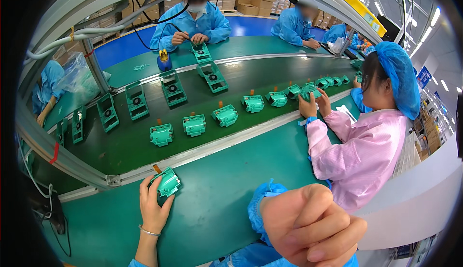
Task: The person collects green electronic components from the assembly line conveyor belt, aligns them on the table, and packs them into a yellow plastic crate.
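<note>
At the lower left my left hand (153, 204) grips a small green plastic housing (169, 183) with its thumb and fingers, at the near green worktop. A short orange-brown strip sticks up from the housing's far edge. My right hand (318, 223) is raised close in front of the view at the lower right, with its fingers curled in a loose fist. The inside of that fist is hidden, so whether it holds anything cannot be made out. A blue cuff (264, 209) surrounds the right wrist, and a thin bracelet (149, 230) circles the left one.
Beyond the metal rail (207, 151), a dark green conveyor (120, 156) carries a row of similar housings (194, 125) and longer green frames with round black parts (136, 100). At right, a co-worker in pink (361, 141) handles another housing. A person in blue (197, 23) works opposite.
</note>
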`<action>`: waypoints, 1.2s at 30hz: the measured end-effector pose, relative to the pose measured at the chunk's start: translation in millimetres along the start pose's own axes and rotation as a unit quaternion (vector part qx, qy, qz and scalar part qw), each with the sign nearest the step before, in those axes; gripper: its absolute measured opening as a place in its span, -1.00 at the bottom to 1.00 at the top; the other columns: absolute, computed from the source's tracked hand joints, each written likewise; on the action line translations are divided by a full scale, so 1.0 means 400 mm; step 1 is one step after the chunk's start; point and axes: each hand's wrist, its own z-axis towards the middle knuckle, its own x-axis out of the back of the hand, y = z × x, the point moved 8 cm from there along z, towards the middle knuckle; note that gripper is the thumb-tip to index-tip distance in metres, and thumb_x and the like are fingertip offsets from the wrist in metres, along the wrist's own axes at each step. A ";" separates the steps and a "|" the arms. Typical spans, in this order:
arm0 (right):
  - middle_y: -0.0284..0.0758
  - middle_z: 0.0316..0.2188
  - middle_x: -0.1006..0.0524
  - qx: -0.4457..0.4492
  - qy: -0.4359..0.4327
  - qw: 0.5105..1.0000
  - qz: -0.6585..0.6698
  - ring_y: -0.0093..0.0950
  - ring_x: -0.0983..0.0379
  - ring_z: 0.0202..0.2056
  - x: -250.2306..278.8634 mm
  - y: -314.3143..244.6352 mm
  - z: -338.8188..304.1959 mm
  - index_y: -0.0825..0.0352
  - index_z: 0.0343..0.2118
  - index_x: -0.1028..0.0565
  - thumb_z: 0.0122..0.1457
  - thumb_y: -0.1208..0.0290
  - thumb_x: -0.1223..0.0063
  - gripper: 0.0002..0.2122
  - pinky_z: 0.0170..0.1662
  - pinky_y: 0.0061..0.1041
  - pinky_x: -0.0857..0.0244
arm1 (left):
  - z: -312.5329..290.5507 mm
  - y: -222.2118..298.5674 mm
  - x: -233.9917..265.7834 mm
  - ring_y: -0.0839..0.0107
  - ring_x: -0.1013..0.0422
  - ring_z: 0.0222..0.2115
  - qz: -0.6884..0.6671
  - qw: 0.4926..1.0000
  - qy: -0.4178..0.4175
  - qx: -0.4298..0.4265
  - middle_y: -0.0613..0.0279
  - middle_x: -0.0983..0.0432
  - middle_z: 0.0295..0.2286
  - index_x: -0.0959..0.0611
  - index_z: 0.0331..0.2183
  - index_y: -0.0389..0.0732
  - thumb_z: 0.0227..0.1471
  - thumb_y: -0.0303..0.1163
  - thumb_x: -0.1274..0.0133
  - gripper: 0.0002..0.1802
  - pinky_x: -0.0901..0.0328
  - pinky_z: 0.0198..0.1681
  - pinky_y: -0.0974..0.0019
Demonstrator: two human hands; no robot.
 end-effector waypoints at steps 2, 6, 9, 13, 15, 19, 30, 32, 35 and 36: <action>-0.38 -0.37 -0.37 -0.002 0.010 1.000 0.000 -0.47 -0.35 -0.48 0.002 0.003 -0.003 0.28 -0.17 -0.58 0.26 0.40 -0.07 -0.85 -0.34 -0.44 -0.10 | -0.002 0.001 0.003 -0.07 -0.35 0.07 0.001 1.000 0.004 0.002 -0.05 -0.34 0.11 -0.52 0.12 -0.20 -0.18 -0.50 -0.40 -0.24 -0.33 0.08 0.06; -0.38 -0.38 -0.36 0.002 0.014 1.000 0.013 -0.47 -0.34 -0.50 0.012 0.007 0.004 0.29 -0.18 -0.58 0.29 0.38 -0.02 -0.84 -0.34 -0.44 -0.09 | 0.009 0.019 -0.009 -0.08 -0.35 0.07 -0.004 1.000 -0.003 0.000 -0.05 -0.35 0.11 -0.56 0.07 -0.21 -0.17 -0.48 -0.41 -0.30 -0.32 0.09 0.04; -0.38 -0.38 -0.35 0.006 0.016 1.000 0.021 -0.47 -0.30 -0.58 0.015 0.012 0.001 0.30 -0.24 -0.56 0.30 0.37 0.00 -0.85 -0.36 -0.44 -0.07 | 0.003 0.016 -0.007 -0.08 -0.35 0.07 0.013 1.000 0.003 0.001 -0.05 -0.35 0.11 -0.59 0.05 -0.16 -0.17 -0.47 -0.41 -0.34 -0.32 0.10 0.03; -0.36 -0.37 -0.37 0.053 0.049 0.997 0.018 -0.47 -0.30 -0.58 0.030 0.005 0.002 0.31 -0.23 -0.55 0.34 0.31 0.02 -0.81 -0.39 -0.44 -0.04 | 0.009 0.034 -0.011 -0.08 -0.35 0.07 0.020 1.000 0.000 -0.010 -0.05 -0.35 0.11 -0.61 0.06 -0.10 -0.15 -0.44 -0.41 -0.34 -0.31 0.11 0.02; -0.35 -0.38 -0.35 0.056 0.051 0.997 0.018 -0.47 -0.29 -0.58 0.027 0.011 0.001 0.31 -0.22 -0.55 0.35 0.30 0.05 -0.80 -0.39 -0.45 -0.01 | 0.006 0.037 -0.008 -0.08 -0.35 0.07 0.030 0.999 -0.001 -0.016 -0.04 -0.35 0.11 -0.60 0.07 -0.09 -0.15 -0.43 -0.41 -0.33 -0.31 0.12 0.02; -0.31 -0.30 -0.48 0.063 0.022 0.998 0.018 -0.41 -0.43 -0.48 0.047 0.008 0.001 0.35 -0.15 -0.55 0.31 0.27 -0.12 -0.77 -0.33 -0.35 -0.22 | 0.004 0.048 -0.005 -0.07 -0.36 0.08 0.039 0.999 0.000 -0.007 -0.04 -0.35 0.11 -0.61 0.05 -0.13 -0.19 -0.46 -0.43 -0.32 -0.32 0.13 0.04; -0.29 -0.31 -0.44 0.053 0.015 0.991 -0.124 -0.44 -0.42 -0.51 0.085 0.099 0.008 0.31 -0.25 -0.56 0.39 0.24 0.04 -0.76 -0.43 -0.49 -0.19 | 0.014 0.050 0.004 -0.04 -0.30 0.16 -0.032 0.999 0.037 0.016 -0.04 -0.26 0.20 -0.56 0.12 -0.18 -0.05 -0.50 -0.36 -0.35 -0.28 0.19 0.07; -0.18 -0.28 -0.50 -0.010 -0.083 0.974 -0.212 -0.42 -0.45 -0.46 0.090 0.170 -0.002 0.37 -0.18 -0.58 0.32 0.36 -0.08 -0.82 -0.38 -0.42 -0.30 | 0.023 0.058 0.036 -0.04 -0.30 0.16 -0.012 0.996 0.082 0.016 -0.05 -0.27 0.19 -0.54 0.13 -0.18 -0.04 -0.51 -0.34 -0.35 -0.27 0.20 0.06; -0.14 -0.25 -0.53 -0.106 -0.193 0.942 -0.253 -0.35 -0.49 -0.37 0.111 0.315 -0.066 0.40 -0.06 -0.57 0.16 0.53 -0.21 -0.73 -0.29 -0.38 -0.37 | 0.039 0.032 0.090 -0.05 -0.28 0.19 0.027 0.991 0.131 0.011 -0.04 -0.27 0.19 -0.53 0.13 -0.20 -0.02 -0.51 -0.31 -0.36 -0.26 0.22 0.07; -0.14 -0.22 -0.52 -0.157 -0.221 0.927 -0.257 -0.32 -0.50 -0.33 0.134 0.367 -0.107 0.41 -0.03 -0.56 0.12 0.56 -0.23 -0.68 -0.25 -0.36 -0.38 | 0.048 0.019 0.106 -0.04 -0.28 0.19 0.035 0.989 0.144 0.014 -0.04 -0.27 0.19 -0.53 0.13 -0.20 -0.02 -0.52 -0.31 -0.36 -0.26 0.22 0.08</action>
